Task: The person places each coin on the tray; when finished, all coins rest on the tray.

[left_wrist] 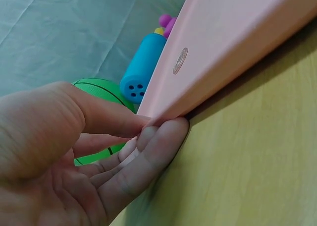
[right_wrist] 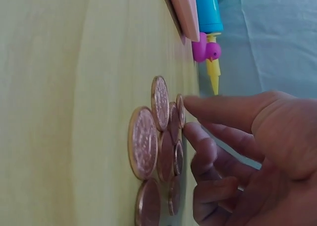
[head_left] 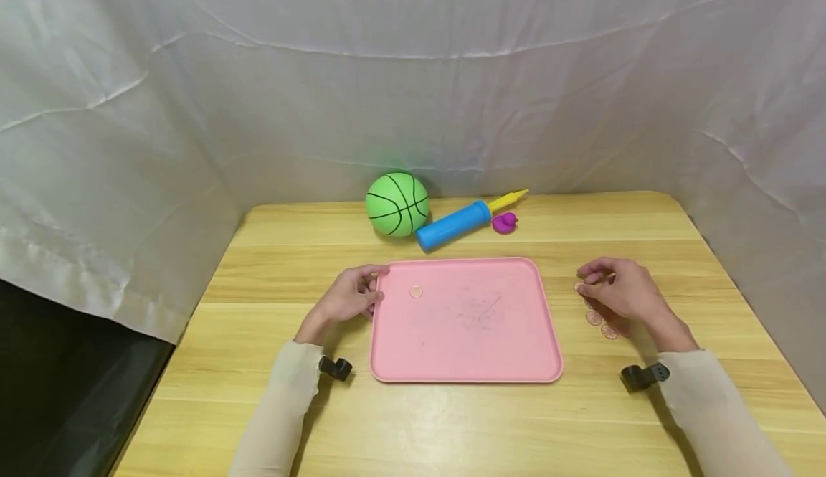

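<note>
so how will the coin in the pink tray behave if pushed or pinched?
The coin lies flat, so it will likely slide rather than roll. Its thin edge probably makes it awkward to pinch up. The pink tray, raised at its edges, should stop a gentle slide.

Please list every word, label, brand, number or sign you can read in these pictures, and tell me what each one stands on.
None can be read in any view.
Coins beside the pink tray: relief shows on some faces, too blurred to read.
Lone coin on the tray: its markings are too small and blurred.
Tray surface: dark marks, no legible lettering.
</note>
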A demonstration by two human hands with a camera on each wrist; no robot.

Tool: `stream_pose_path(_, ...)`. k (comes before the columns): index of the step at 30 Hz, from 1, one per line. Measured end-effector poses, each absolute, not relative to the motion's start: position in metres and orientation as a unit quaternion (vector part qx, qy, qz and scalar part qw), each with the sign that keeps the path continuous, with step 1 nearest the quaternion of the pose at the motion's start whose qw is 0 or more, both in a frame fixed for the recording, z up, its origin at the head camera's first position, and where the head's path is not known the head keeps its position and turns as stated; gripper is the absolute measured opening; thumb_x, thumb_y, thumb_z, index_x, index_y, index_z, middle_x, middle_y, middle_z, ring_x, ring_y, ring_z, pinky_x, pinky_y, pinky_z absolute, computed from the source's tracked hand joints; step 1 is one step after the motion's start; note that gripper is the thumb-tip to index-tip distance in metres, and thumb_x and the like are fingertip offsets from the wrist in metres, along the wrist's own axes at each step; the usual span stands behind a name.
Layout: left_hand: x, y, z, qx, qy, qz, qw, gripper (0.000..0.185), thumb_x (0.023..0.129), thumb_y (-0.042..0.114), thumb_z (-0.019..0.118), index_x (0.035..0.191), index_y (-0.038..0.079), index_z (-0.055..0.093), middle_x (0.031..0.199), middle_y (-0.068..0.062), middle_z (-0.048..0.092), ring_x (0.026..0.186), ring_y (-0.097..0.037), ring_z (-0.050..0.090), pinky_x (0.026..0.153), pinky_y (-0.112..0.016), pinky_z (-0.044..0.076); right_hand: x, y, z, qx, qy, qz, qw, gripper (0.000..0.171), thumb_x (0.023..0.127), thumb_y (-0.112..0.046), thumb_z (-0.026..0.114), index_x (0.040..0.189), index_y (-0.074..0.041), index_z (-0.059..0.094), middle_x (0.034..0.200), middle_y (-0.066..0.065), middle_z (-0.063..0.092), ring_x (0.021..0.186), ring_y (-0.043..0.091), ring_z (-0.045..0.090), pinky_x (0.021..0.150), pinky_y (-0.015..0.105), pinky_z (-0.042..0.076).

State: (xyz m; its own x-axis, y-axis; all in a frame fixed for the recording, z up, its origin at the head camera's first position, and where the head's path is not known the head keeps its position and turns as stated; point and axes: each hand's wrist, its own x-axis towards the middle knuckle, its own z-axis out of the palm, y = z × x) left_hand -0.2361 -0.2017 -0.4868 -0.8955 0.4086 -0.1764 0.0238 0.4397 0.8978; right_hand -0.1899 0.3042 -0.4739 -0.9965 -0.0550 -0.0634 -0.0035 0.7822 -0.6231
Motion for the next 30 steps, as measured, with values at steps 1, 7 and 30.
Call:
stream_pose_path(1,-0.236,-0.202,-0.487,0.13,0.827,0.514,0.187,0.057,0.094,-0.01,0.061,0.149,0.001,0.05,0.099,-0.016,0.053,0.07,-0.02,0.065,0.063,-0.039,0.069,-0.19,0.304,-0.473,-0.017,0.943,-0.328,0.041,0.03,0.093,-0.027,0.076,0.116,-0.008,0.071,0.102,0.011,0.073,0.078,0.016,0.064,0.062,0.021,0.051)
stream_pose_path(7,-0.236,-0.198,-0.488,0.141,0.822,0.52,0.184,0.056,0.095,-0.009,0.06,0.149,0.0,0.049,0.098,-0.014,0.053,0.072,-0.019,0.064,0.064,-0.038,0.069,-0.192,0.301,-0.471,-0.02,0.944,-0.323,0.059,0.031,0.093,-0.024,0.075,0.119,-0.008,0.069,0.103,0.011,0.071,0.082,0.02,0.063,0.066,0.023,0.05)
stream_pose_path(30,-0.239,-0.19,-0.497,0.141,0.824,0.529,0.147,0.052,0.098,-0.003,0.061,0.148,0.005,0.053,0.116,-0.02,0.048,0.07,-0.018,0.063,0.06,-0.036,0.068,-0.197,0.296,-0.464,-0.023,0.947,-0.308,0.09,0.037,0.092,-0.022,0.076,0.122,-0.002,0.067,0.097,0.011,0.07,0.08,0.018,0.062,0.07,0.026,0.052)
